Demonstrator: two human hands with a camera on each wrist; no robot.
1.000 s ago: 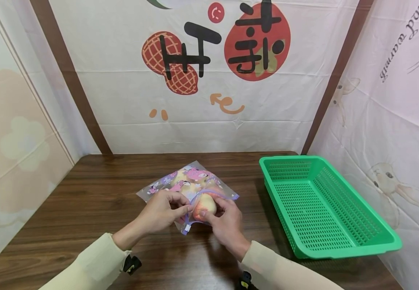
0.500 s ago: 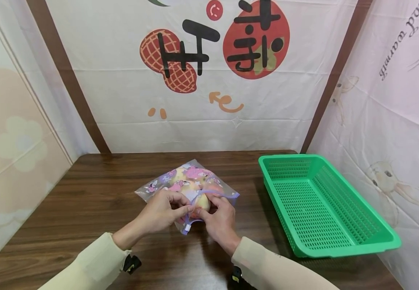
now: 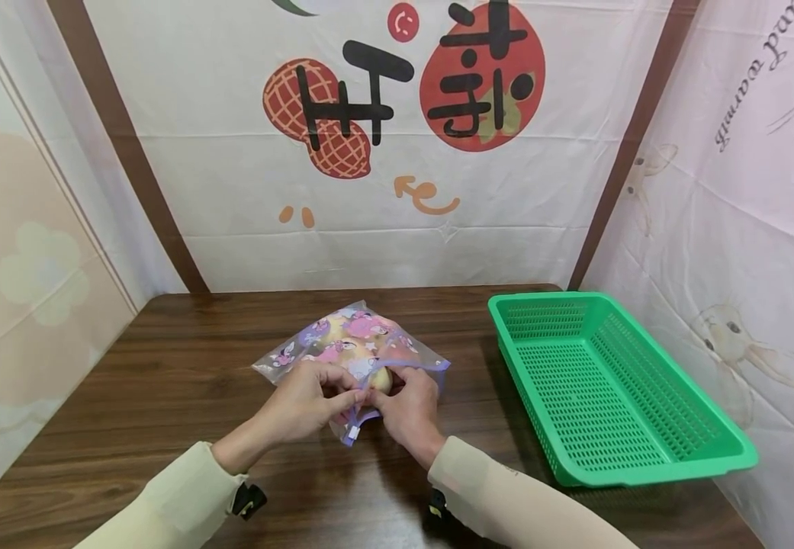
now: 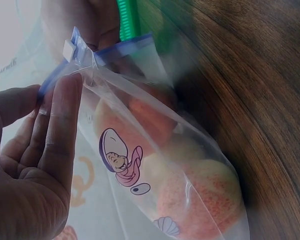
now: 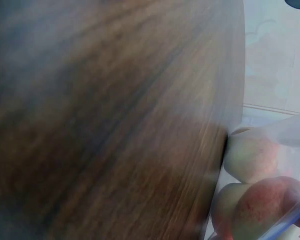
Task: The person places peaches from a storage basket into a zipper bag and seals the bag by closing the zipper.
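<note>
A dark brown wooden table (image 3: 163, 381) fills the lower half of the head view, with a green perforated plastic basket (image 3: 644, 450) at its right. At the centre lies a clear zip-top plastic bag printed with pink cartoon figures (image 3: 342, 343), holding pale pink-and-yellow peaches (image 4: 200, 195). The bag's blue-edged mouth (image 3: 358, 419) points toward the lower edge of the frame, between the two hands. The left hand (image 3: 300, 404) pinches that edge from the left, thumb and fingers (image 4: 60, 130) pressed together on the blue strip beside the small white slider (image 4: 70, 49). The right hand (image 3: 403, 408) pinches the same edge from the right, fingers curled over the bag's mouth.
</note>
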